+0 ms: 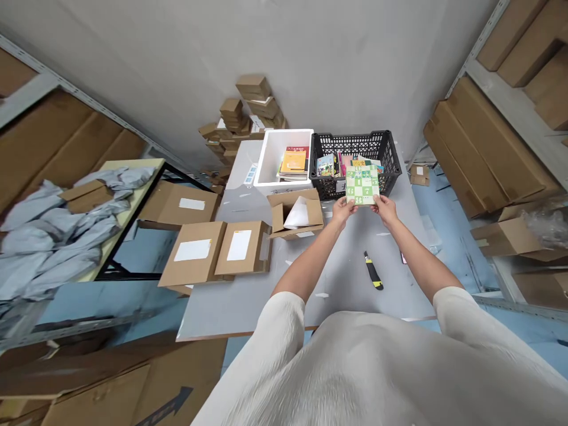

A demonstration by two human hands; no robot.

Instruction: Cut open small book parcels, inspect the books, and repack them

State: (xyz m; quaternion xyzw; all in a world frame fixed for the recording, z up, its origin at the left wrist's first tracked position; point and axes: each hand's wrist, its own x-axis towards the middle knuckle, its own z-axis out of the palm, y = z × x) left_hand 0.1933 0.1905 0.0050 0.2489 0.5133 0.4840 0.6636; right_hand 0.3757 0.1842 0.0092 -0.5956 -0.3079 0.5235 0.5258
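As arms (307, 264) stretch forward, fingers (349, 206) pinching green book (361, 184), by lower corners

Over the feed I see the left hand (343, 210) and right hand (385, 210) holding a green-checkered book (361, 182) by its lower corners before the black plastic crate (325, 188); a utility knife (373, 272) lies on the table (339, 284)

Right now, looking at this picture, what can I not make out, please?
All in the head view:
White box label: writing too small to read.
Open box: bottom, hidden by the white packet.
Green-and-white book: far face, turned away from the camera.
Dark object: partly hidden by the right forearm.
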